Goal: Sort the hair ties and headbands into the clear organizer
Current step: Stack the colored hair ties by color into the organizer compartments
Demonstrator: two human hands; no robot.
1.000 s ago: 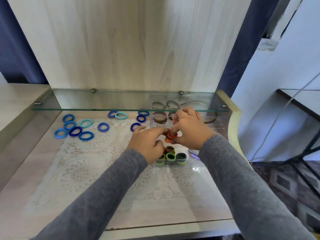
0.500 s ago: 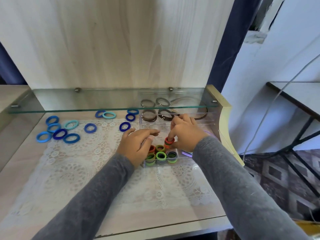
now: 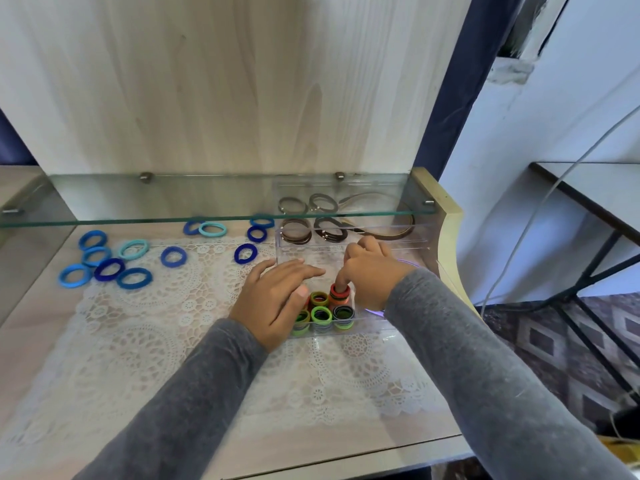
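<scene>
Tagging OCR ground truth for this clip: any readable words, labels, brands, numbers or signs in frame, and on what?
None: no word, label, brand, number or sign shows anywhere in the head view.
The clear organizer, the stacked hair ties in it, the blue hair ties, the lace mat, the glass shelf and the wooden back panel all look unprinted.

Clear organizer point(image 3: 349, 241): hard see-through plastic, glossy, catching the light. Blue hair ties point(image 3: 135, 278) out left look like soft, matt fabric, and so do the stacked ties point(image 3: 321, 315). Glass shelf point(image 3: 173, 202) is smooth and shiny, on small metal pegs point(image 3: 145, 176). White lace cloth point(image 3: 138, 341), open and textured, covers a smooth wood-grain table point(image 3: 31, 341). Behind is a pale matt wood panel point(image 3: 207, 81). Grey sleeves point(image 3: 485, 393) are soft knit.
</scene>
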